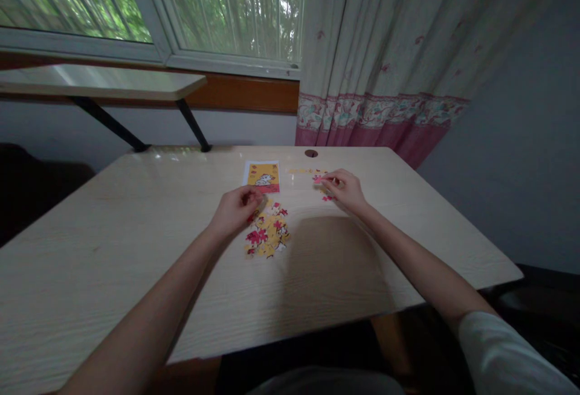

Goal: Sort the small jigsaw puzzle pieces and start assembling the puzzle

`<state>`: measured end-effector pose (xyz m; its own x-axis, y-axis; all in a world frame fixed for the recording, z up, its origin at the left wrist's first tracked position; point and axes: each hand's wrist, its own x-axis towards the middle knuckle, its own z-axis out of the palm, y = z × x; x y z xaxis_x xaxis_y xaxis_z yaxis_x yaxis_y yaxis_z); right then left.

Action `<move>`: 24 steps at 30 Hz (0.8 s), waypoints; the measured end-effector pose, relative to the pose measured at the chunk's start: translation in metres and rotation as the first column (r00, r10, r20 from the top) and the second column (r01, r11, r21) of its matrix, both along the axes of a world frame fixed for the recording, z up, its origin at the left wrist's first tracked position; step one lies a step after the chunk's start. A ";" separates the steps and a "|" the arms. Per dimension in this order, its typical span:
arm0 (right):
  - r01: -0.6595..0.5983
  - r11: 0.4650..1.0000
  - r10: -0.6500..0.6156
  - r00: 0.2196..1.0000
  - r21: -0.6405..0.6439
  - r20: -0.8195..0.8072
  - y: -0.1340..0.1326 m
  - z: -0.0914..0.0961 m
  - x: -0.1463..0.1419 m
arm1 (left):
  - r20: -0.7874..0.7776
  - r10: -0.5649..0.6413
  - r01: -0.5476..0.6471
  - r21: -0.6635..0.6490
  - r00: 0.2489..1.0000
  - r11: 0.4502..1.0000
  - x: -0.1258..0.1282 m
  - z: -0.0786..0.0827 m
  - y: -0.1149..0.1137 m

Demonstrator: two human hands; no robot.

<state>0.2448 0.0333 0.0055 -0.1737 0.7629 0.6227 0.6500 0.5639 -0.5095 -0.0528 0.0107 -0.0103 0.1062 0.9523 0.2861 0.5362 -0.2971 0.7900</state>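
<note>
A loose pile of jigsaw puzzle pieces (pixel 269 235), yellow, red and white, lies on the table in front of me. My left hand (pixel 238 208) is curled at the pile's upper left, thumb and fingers together; what they may hold is hidden. Farther right, my right hand (pixel 348 191) pinches at a pink puzzle piece (pixel 318 179). Beneath and beside that hand are a few more red and yellow pieces (pixel 327 198). A row of yellow pieces (pixel 301 171) stretches left from there. The reference picture (pixel 263 176), a white animal on yellow and red, lies just beyond my left hand.
The pale wooden table (pixel 136 250) has a round cable hole (pixel 311 153) near its back edge. At the back left, a raised shelf (pixel 99 84) stands on dark metal legs. Behind the table are a window (pixel 231 14) and a long curtain (pixel 362 51).
</note>
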 end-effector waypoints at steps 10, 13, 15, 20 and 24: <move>0.078 0.941 -0.001 0.974 -0.329 0.228 0.054 -0.014 -0.045 | -0.120 -0.033 0.034 0.009 0.992 0.999 -0.002 0.007 -0.002; 0.082 0.928 0.004 0.973 -0.364 0.230 0.063 -0.019 -0.050 | -0.115 -0.036 0.038 0.014 0.993 0.999 -0.003 0.007 -0.001; 0.076 0.924 0.014 0.973 -0.375 0.232 0.066 -0.022 -0.051 | -0.123 -0.031 0.034 0.024 0.992 0.999 -0.003 0.007 -0.002; 0.082 0.927 0.022 0.962 -0.365 0.271 0.066 -0.019 -0.051 | -0.127 -0.035 0.039 0.027 0.991 0.999 -0.003 0.008 -0.002; 0.080 0.930 0.033 0.955 -0.359 0.296 0.063 -0.015 -0.052 | -0.140 -0.042 0.044 0.008 0.989 0.999 -0.003 0.009 -0.002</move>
<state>0.1932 0.0962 -0.0094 -0.2839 0.9319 0.2256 0.8116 0.3588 -0.4610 -0.0556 0.0087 -0.0015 0.1865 0.9428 0.2763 0.6281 -0.3307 0.7044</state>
